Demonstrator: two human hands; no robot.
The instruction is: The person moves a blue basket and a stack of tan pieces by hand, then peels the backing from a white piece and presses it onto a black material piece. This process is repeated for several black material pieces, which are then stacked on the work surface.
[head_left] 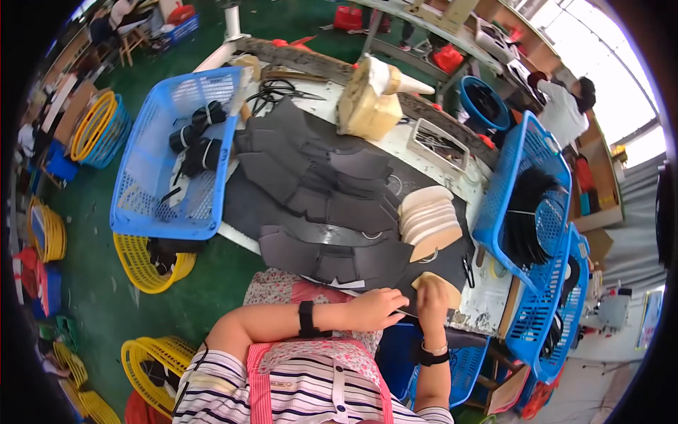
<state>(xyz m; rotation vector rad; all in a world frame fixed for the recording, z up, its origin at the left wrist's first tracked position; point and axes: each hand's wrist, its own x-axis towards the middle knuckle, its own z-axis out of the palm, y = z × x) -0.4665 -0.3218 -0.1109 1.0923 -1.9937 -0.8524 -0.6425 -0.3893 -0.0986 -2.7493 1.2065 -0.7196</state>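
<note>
Near the table's front edge, my left hand is closed, its fingers pointing toward my right hand. A thin edge shows at its fingertips, too small to name. My right hand is beside it with curled fingers; what they pinch is hidden. Just behind those fingers lies a cream curved piece, partly covered by the hand. Farther off is an overlapping row of cream pieces. Dark grey shaped panels lie in overlapping rows left of it. Small black-handled snips rest right of my right hand.
A blue basket with black rolls stands left; another blue basket holding black strips stands right. At the back are scissors, a yellowish block bearing a cone, and a white tool tray. Another person is farther right.
</note>
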